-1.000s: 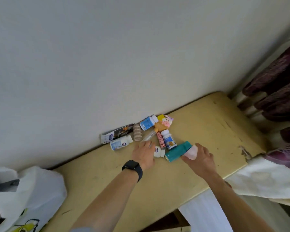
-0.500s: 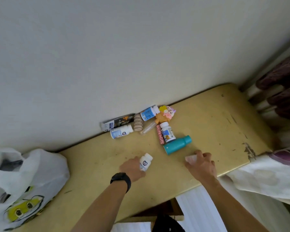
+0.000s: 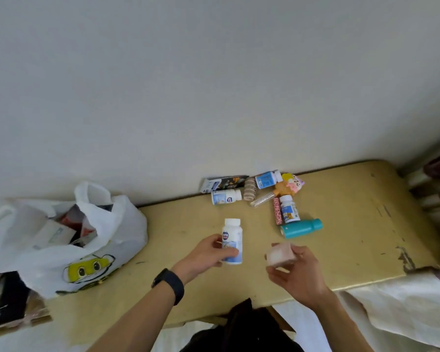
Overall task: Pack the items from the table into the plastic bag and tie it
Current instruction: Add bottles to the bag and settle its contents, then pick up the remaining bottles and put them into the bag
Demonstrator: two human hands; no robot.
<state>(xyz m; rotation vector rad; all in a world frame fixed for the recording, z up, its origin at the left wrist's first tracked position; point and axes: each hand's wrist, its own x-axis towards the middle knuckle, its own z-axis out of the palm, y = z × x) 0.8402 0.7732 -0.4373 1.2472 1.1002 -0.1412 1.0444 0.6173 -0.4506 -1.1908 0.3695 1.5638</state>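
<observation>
Listing left to right: white plastic bag (image 3: pixel 61 240), mouth open, partly filled, at left end of yellow table (image 3: pixel 341 250). Left hand (image 3: pixel 208 255), black watch (image 3: pixel 169 284) on wrist, fingers wrapped round upright white bottle (image 3: pixel 232 241). Right hand (image 3: pixel 294 270) pinching small pale pink block (image 3: pixel 281 255). Behind hands, near wall: loose cluster of small bottles, teal bottle (image 3: pixel 301 227) lying nearest.
</observation>
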